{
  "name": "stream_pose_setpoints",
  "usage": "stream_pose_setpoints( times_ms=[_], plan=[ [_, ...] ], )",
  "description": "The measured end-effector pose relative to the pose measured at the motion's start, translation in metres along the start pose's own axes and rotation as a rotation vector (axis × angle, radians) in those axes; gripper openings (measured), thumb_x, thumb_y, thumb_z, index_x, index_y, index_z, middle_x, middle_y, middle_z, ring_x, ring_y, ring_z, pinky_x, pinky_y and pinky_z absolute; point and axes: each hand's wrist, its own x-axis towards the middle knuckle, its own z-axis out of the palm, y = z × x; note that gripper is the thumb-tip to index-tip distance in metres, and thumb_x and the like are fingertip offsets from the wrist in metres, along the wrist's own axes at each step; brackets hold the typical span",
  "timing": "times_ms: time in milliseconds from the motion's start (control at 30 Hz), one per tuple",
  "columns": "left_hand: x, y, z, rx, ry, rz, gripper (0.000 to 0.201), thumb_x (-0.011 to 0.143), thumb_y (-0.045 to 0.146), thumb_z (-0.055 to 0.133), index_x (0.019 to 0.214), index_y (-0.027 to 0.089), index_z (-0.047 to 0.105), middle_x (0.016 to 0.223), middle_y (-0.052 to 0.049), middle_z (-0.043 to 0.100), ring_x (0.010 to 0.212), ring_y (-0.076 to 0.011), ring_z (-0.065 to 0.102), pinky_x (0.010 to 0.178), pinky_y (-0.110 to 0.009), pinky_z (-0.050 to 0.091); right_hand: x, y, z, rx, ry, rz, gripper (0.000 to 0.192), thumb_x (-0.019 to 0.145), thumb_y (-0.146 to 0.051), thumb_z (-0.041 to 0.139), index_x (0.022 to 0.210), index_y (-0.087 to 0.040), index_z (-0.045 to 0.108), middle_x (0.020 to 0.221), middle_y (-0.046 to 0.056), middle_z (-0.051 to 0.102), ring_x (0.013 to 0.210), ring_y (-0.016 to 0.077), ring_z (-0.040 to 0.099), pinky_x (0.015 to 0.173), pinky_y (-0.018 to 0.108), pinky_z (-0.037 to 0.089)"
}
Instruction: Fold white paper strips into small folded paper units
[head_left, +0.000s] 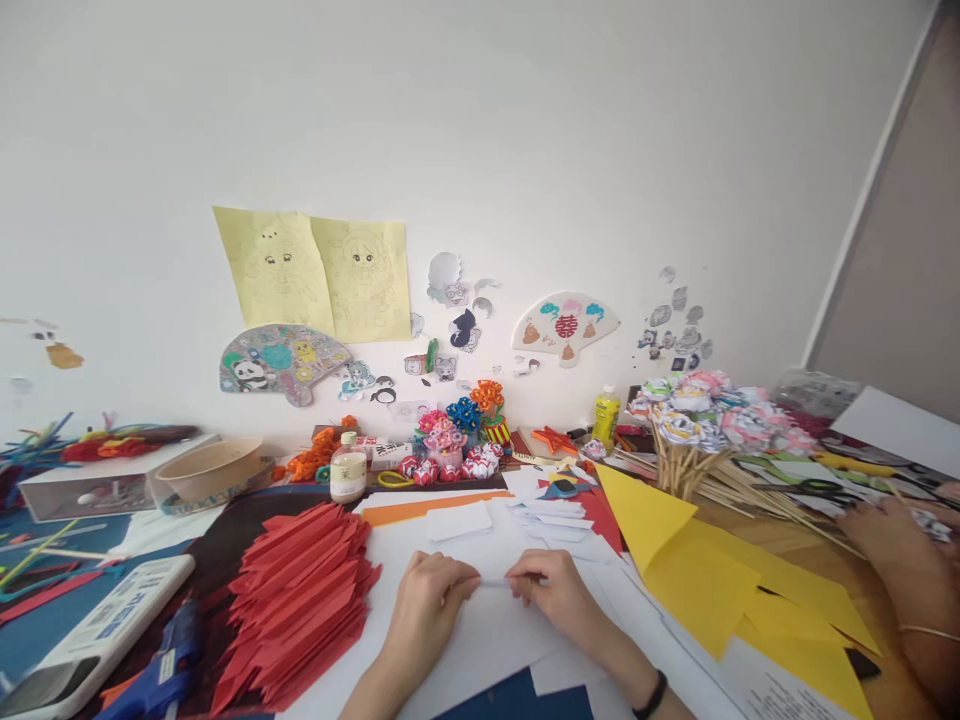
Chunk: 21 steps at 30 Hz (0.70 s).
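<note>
My left hand (433, 600) and my right hand (551, 592) face each other over white sheets (495, 645) on the table. Between the fingertips runs a narrow piece of white paper (493, 581), pinched at both ends; its outline is hard to separate from the white below. Just beyond the hands lies a small folded white paper (459, 520). A stack of small white paper pieces (553, 515) sits beyond my right hand. Left of my left hand is a large pile of folded red paper strips (300, 600).
A blue glue gun (166, 650) and a white case (112, 620) lie at left. Yellow sheets (701, 590) spread at right, near another person's hand (889, 540). Along the wall stand a glue bottle (348, 470), craft flowers (442, 437) and paper flowers on sticks (679, 425).
</note>
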Motion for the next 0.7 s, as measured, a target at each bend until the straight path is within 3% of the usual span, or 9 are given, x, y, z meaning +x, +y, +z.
stream_pose_setpoints(
  times_ms=[700],
  plan=[
    [-0.0028, 0.001, 0.0001, 0.033, -0.045, 0.011, 0.026, 0.091, 0.019, 0.041, 0.081, 0.022, 0.066, 0.069, 0.001, 0.067, 0.066, -0.0164, 0.058, 0.071, -0.03, 0.03, -0.0014, 0.0071, 0.0004, 0.125, -0.09, 0.123, 0.032, 0.079, -0.041, 0.063, 0.068, -0.012, 0.071, 0.06, 0.004, 0.061, 0.045, 0.0107, 0.052, 0.045, 0.022, 0.043]
  ],
)
